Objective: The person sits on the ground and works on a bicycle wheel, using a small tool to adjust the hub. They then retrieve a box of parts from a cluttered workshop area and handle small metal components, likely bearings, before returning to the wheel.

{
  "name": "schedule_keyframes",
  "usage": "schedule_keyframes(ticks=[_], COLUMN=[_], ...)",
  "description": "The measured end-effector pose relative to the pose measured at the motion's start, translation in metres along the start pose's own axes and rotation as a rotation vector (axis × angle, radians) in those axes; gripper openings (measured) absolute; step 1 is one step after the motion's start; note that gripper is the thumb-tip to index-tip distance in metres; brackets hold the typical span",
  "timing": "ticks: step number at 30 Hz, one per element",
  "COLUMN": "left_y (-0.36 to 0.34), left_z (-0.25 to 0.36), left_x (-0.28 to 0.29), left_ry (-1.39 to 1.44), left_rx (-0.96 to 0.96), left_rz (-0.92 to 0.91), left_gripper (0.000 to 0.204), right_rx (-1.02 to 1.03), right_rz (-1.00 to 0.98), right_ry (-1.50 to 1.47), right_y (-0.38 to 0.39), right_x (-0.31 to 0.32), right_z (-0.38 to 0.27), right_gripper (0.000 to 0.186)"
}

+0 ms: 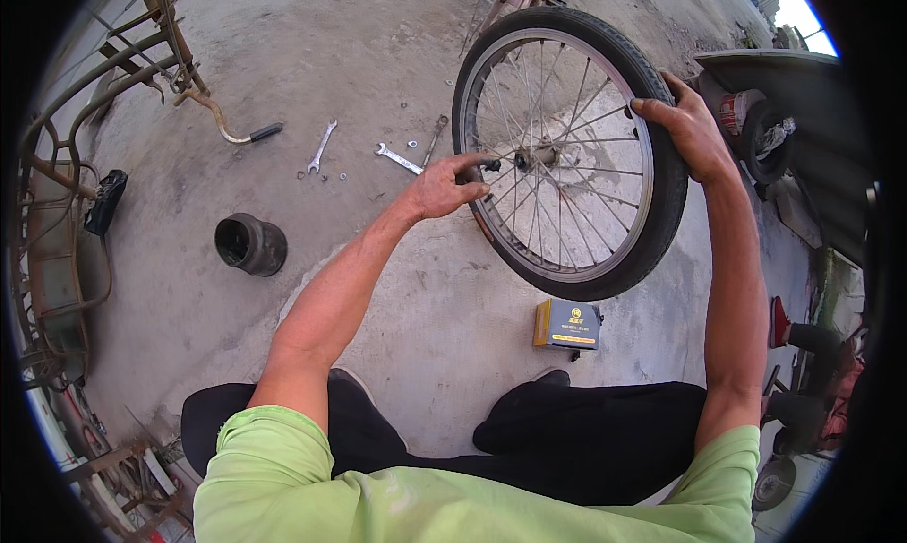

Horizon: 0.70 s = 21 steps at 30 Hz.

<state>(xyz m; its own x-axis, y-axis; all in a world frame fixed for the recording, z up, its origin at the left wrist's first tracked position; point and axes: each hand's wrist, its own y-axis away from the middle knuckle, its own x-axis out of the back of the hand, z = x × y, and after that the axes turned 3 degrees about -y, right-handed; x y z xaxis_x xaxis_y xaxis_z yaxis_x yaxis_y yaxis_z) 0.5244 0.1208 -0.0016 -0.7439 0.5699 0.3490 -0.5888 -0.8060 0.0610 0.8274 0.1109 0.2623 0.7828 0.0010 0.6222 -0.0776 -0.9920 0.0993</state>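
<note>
- Holds the wheel (546, 154), at the frame's upper right of centre, with the right hand (688, 129) closed on its edge.
- Poises the left hand (450, 186) beside the hub (521, 160); cannot tell whether gripping the black piece (492, 165) there.
- Apparently works at the hub; seemingly calls for a steady wheel and precise left-hand alignment.

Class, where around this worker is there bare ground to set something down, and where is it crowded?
Bare ground lies between the left forearm and the box, and between the black cylinder and the metal frame. It is crowded just left of the wheel, with wrenches and small parts.
</note>
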Motion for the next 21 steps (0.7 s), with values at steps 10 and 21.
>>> schedule_keyframes(ticks=[10,21], left_y=[0.001,-0.021], left_z=[0.040,0.029], left_x=[-0.006,-0.021], left_ry=[-0.594,-0.796], left_rx=[-0.225,-0.388], left_rz=[-0.130,-0.022], left_gripper=[0.066,0.070], right_rx=[0.015,-0.022], right_rz=[-0.034,-0.052], right_ry=[0.014,0.095], right_y=[-0.027,-0.036], right_x=[0.011,0.022], right_z=[0.034,0.044], right_gripper=[0.054,0.072])
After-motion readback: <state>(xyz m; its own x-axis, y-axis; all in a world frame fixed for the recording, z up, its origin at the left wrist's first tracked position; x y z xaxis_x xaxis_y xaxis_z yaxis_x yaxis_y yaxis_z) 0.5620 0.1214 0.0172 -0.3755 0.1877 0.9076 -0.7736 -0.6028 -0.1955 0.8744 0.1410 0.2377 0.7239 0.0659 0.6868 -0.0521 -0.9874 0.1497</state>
